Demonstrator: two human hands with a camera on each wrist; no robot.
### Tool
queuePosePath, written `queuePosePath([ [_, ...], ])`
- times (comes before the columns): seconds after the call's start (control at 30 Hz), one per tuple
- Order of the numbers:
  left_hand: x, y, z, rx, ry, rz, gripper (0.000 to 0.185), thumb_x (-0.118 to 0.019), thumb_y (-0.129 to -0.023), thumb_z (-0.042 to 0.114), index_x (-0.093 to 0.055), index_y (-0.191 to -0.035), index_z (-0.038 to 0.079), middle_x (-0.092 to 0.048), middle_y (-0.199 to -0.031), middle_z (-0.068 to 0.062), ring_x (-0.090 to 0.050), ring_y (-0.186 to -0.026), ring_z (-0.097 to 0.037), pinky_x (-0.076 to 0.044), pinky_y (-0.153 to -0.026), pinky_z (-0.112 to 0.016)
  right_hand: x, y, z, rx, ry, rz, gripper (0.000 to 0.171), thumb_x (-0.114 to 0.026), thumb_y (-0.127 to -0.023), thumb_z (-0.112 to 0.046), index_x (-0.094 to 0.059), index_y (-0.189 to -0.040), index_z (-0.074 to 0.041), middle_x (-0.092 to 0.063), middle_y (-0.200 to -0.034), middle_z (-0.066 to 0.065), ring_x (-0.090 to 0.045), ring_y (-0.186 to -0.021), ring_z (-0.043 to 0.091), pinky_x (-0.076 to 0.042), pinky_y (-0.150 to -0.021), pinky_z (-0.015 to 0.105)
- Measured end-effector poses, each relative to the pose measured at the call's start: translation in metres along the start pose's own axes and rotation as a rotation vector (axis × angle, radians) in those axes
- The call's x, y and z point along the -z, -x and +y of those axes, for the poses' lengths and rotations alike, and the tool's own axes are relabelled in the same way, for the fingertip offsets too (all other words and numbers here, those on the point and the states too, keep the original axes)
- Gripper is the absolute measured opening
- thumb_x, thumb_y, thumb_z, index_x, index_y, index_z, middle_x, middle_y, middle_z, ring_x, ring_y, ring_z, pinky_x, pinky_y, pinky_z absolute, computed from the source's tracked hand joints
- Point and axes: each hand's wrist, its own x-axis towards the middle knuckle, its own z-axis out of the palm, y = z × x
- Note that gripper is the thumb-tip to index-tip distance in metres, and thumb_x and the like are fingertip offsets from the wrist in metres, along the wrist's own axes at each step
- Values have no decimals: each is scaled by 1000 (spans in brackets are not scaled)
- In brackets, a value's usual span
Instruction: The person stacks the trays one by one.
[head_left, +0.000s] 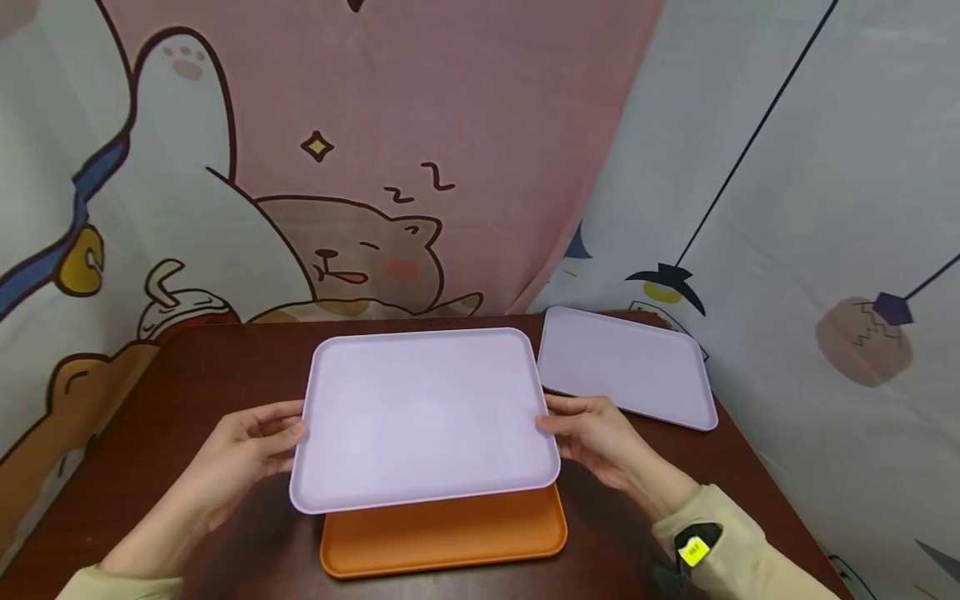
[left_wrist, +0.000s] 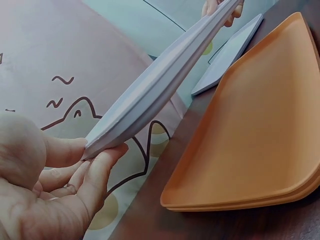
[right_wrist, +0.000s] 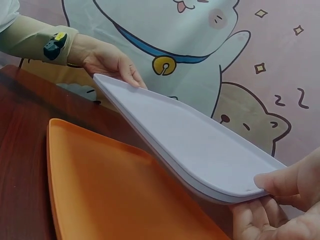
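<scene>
— Where is the lilac tray (head_left: 423,417) at this moment?

— It is in the air, just above the orange tray (head_left: 450,533), which lies on the brown table (head_left: 187,375) at the near edge. The left hand (head_left: 243,454) pinches its left rim and the right hand (head_left: 592,433) pinches its right rim, thumbs on top and fingers below. The hands are well apart, one at each short side.

— Is it level?

— From the wrist views it looks tilted, and it does not touch the orange one. I think the person does well to keep both sides at the same height and to hold the rim firmly, because the grip is only on the thin edge.

— Does any tray hold something?

— No. The lilac tray in the hands is empty, and the part of the orange tray that I can see is empty also. In the left wrist view the orange one seems to have two rims, so perhaps two trays are stacked there; I cannot say for sure.

— And further away?

— A second lilac tray (head_left: 626,367) lies flat at the far right of the table, also with nothing in it.
</scene>
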Motion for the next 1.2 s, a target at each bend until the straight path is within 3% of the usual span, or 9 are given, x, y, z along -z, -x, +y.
queuePosePath([
  [0.4,-16,-1,-6,26,11,-14,53,-66,-105,7,-46,-149,-16,-69,-117,-18,-71,-96,-23,-64,-82,-40,11,16,12,-6,-48,27,55,-73,-94,7,-53,-144,15,-72,-124,15,-72,-101,22,-62,-87,45],
  [1.2,-26,1,-22,97,33,-8,50,-66,-105,5,-48,-148,-14,-70,-116,-18,-71,-96,-26,-64,-80,-42,19,25,26,-3,-16,36,61,-74,-95,3,-47,-147,17,-70,-127,18,-72,-102,21,-62,-87,44],
])
